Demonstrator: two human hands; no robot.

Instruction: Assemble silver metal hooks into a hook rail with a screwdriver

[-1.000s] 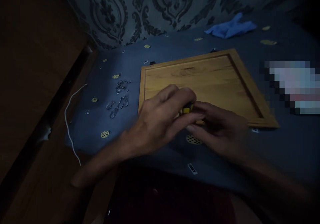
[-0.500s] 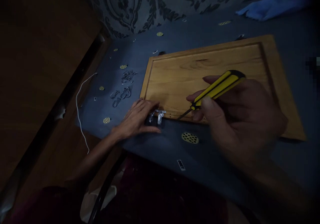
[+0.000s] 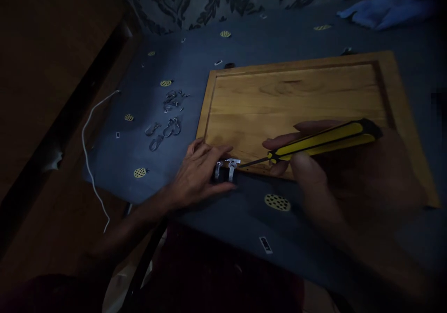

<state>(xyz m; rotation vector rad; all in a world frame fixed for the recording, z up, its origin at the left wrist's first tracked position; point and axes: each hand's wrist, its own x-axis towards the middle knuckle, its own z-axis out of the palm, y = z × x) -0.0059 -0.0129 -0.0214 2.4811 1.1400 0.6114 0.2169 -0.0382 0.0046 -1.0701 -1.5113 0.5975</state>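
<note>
My right hand (image 3: 352,182) is closed around the yellow and black handle of a screwdriver (image 3: 319,140). Its dark shaft points left, and the tip is at or very near a shiny metal clip (image 3: 231,171) on the front edge of a wooden board (image 3: 279,103). A second clip (image 3: 218,169) sits just left of the first. My left hand (image 3: 199,173) curls around this pair at the board's front left corner, fingers above and thumb below; the exact contact is hard to see in the dim light. Small dark holes dot the board's front edge.
Loose metal clips (image 3: 172,126) and a small pile of screws and metal parts (image 3: 173,99) lie left of the board on a patterned blue cloth (image 3: 195,229). A white cable (image 3: 85,140) hangs at the left. Blue fabric (image 3: 387,10) lies at the back right.
The screwdriver has tilted flatter, and its tip has moved left to the metal clip. My left hand stays around the clips. The view has shifted slightly.
</note>
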